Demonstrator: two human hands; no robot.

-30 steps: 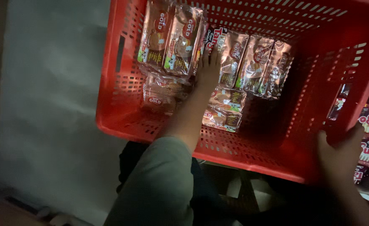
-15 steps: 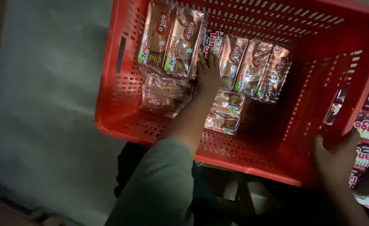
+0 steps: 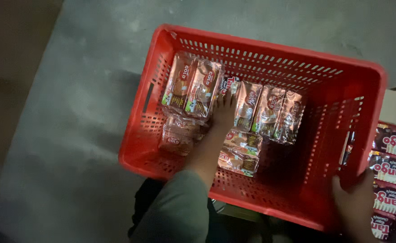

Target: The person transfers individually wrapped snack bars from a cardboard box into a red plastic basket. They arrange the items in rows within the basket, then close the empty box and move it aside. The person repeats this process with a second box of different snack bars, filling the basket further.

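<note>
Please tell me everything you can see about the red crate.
The red crate is a rectangular box that looks like plastic, with perforated walls, a slotted floor and a handle slot in one end wall. It stands open-topped over a grey floor. Shiny snack packets lie on its bottom, leaving part bare. The left hand reaches inside onto the packets; the right hand grips its near corner.

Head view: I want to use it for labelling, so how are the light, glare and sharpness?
Head view: dim overall, with the floor fading to dark at the left; glare glints on the shiny packets in the red crate; the left hand on the packets is fairly sharp; the right hand at the crate's corner is dark and soft; the crate's right rim looks slightly smeared.
</note>
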